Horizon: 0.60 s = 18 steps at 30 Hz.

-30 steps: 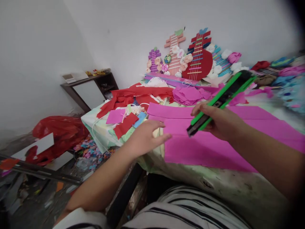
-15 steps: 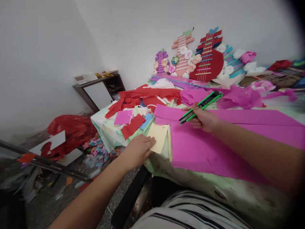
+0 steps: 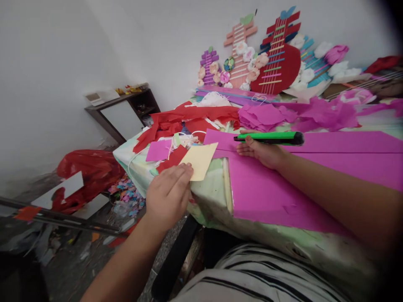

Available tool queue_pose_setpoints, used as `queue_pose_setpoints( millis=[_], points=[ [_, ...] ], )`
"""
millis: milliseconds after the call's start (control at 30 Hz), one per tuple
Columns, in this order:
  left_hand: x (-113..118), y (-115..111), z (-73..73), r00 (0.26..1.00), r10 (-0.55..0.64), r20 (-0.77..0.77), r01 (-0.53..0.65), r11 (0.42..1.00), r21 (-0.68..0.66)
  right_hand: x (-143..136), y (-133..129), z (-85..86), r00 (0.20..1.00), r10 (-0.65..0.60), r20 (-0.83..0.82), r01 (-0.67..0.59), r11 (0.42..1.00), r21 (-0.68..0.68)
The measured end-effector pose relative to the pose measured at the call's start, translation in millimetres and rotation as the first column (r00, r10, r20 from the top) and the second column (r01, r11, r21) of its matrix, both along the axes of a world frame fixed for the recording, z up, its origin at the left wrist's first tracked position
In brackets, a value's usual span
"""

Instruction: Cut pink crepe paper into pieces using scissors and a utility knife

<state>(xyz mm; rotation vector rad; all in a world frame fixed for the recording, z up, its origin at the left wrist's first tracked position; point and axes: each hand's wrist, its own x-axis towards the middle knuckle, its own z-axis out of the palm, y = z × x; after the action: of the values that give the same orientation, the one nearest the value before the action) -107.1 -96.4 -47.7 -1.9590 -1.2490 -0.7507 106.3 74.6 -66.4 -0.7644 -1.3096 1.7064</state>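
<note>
My left hand point(image 3: 171, 195) pinches a pale yellow sheet of card point(image 3: 203, 160) by its near edge. The card is lifted and tilted over the table's left corner, partly covering a red piece point(image 3: 173, 158). Above a large magenta sheet point(image 3: 267, 188), my right hand point(image 3: 262, 152) grips a green and black utility knife point(image 3: 270, 137), lying nearly level under the thumb. Beneath the knife runs a separate magenta strip point(image 3: 217, 139). Whether its blade is out I cannot tell.
Crumpled red paper point(image 3: 201, 113) and magenta crepe paper point(image 3: 264, 117) lie along the back of the table. Several decorated lute shapes lean on the wall, one a red lute point(image 3: 283, 71). A low cabinet point(image 3: 121, 117) stands left, with scraps point(image 3: 129, 195) on the floor.
My left hand has picked the yellow card off the table and drawn it left. In my right hand the utility knife has turned from slanted to nearly level. The view has shifted slightly.
</note>
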Motion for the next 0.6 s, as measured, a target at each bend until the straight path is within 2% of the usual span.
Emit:
queue_pose_setpoints(
  millis=[67, 167, 367, 467, 600],
  points=[
    [9, -5, -1.1, 0.998, -0.046, -0.043, 0.045, 0.999, -0.008, 0, 0, -0.8, 1.000, 0.004, -0.004, -0.004, 1.000, 0.023],
    [29, -12, -11.0, 0.984, -0.142, -0.103, 0.128, 0.983, -0.133, 0, -1, 0.7, 1.000, 0.015, -0.015, -0.015, 1.000, 0.021],
    [80, -18, -29.5, 0.964, -0.247, -0.101, 0.220, 0.949, -0.225, 1, -2, 9.4, 1.000, -0.016, -0.026, 0.015, 1.000, -0.026],
    [100, -13, -32.2, 0.956, -0.281, -0.085, 0.254, 0.937, -0.239, 7, -5, 20.5, 0.998, -0.006, 0.059, 0.004, 0.999, 0.043],
    [112, 1, -37.7, 0.944, -0.325, -0.061, 0.303, 0.925, -0.230, 20, -20, 31.7, 0.963, 0.107, 0.247, -0.165, 0.960, 0.227]
  ],
)
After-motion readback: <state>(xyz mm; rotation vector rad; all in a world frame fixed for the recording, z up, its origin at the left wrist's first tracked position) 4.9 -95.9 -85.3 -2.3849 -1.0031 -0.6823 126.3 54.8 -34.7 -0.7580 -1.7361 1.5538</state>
